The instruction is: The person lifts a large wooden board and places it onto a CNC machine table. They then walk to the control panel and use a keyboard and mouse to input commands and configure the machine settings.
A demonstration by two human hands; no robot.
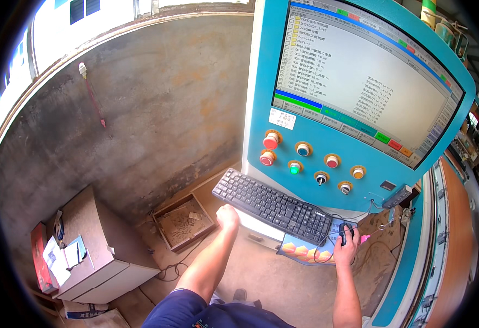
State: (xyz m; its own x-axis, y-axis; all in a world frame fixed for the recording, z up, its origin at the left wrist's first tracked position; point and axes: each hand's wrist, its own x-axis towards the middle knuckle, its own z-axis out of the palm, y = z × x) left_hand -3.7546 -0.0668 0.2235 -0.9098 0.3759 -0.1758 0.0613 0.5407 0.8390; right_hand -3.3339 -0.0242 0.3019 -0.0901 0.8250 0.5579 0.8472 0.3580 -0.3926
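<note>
My right hand (346,245) rests on a black computer mouse (347,232), its fingers curved over it. The mouse lies on a printed mouse pad (305,249) at the right end of a black keyboard (275,205). Closed into a fist, my left hand (228,216) is at the left edge of the keyboard shelf, just below the keyboard's left end. Nothing shows in this fist, and its fingers are off the keys. Above the keyboard, a lit screen (359,82) on a teal control cabinet (261,109) shows a file list.
Below the screen sit push buttons, among them a red one (271,141) and a green one (294,169), and knobs. A wooden tray of debris (211,220) lies on the floor at left. Beyond it stands a cabinet (108,240) with papers on top. Cables trail across the floor.
</note>
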